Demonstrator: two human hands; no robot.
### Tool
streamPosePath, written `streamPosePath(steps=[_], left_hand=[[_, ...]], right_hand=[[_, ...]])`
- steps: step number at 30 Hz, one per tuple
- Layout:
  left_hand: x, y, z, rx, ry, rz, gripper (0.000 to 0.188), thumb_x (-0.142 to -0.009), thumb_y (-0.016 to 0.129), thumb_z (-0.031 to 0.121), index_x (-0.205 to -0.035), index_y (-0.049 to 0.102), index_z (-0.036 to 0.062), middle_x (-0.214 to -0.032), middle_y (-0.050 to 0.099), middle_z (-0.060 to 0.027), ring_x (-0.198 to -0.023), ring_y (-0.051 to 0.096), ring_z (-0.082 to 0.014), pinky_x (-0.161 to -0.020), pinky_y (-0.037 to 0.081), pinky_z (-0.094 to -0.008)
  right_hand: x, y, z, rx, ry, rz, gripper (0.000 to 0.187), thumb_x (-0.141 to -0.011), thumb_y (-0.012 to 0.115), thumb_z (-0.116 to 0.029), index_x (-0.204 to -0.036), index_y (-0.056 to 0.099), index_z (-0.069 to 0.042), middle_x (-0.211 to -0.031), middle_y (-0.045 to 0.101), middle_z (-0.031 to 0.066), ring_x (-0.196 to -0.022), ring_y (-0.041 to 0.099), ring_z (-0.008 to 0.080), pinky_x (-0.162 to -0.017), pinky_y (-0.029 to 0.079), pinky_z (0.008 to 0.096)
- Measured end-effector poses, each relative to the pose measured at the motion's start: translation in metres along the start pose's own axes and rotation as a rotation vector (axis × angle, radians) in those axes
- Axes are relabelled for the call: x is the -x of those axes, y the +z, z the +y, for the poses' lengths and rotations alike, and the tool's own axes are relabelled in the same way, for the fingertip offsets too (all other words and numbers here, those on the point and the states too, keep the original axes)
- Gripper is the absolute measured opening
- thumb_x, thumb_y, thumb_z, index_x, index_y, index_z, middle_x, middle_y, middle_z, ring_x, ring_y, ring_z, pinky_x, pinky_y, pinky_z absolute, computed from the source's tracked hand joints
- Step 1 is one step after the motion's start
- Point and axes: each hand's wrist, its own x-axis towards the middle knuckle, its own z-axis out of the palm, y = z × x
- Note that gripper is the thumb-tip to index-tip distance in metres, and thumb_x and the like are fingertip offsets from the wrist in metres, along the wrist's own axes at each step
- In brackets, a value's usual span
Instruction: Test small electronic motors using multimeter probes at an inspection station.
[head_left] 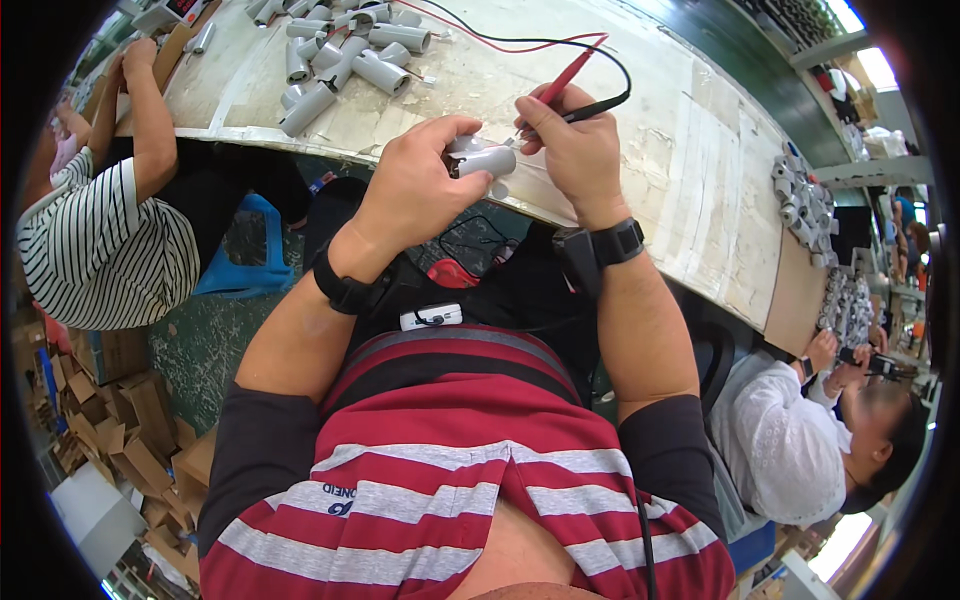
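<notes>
My left hand (420, 180) grips a grey tubular plastic housing (490, 161) over the near edge of the table, thumb along its side. Another grey rounded piece lies close against it under the fingers; whether it is a separate part I cannot tell. My right hand (580, 150) pinches a red test probe (566, 76) and a black test probe (598, 106) together. Their tips point down at the housing's right end, by a small pale tab; contact is too small to tell. Red and black leads curve from the probes toward the far side.
A heap of grey tubular housings (350, 55) lies at the far left of the worn table (690, 160). More grey parts (803, 205) sit at the right. A person in stripes and a blue stool (250, 245) are at left; another person in white is at right. Cardboard boxes (140, 450) fill the lower left.
</notes>
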Motion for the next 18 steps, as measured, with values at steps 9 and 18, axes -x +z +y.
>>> streamPosePath(steps=[9,18], left_hand=[[0.001,0.0,-0.005,0.005,0.034,0.02,0.054,-0.083,0.081,0.015,-0.133,0.067,-0.0015,-0.107,0.075,-0.0142,-0.094,0.071,-0.0193,-0.086,0.058,-0.0331],[-0.002,0.002,-0.004,0.075,0.015,0.042,0.054,-0.078,0.079,0.019,-0.125,0.07,-0.0038,-0.113,0.074,-0.0238,-0.099,0.074,-0.0352,-0.091,0.059,-0.04]], right_hand=[[0.0,0.007,0.007,0.071,0.059,-0.02,0.016,-0.098,0.077,-0.016,-0.104,0.072,-0.002,-0.083,0.071,0.0028,-0.072,0.066,0.0087,-0.061,0.055,0.0231],[-0.005,0.009,0.013,0.143,0.052,-0.002,0.015,-0.098,0.076,-0.016,-0.102,0.072,-0.003,-0.082,0.07,0.0014,-0.069,0.063,0.0074,-0.06,0.053,0.0229]])
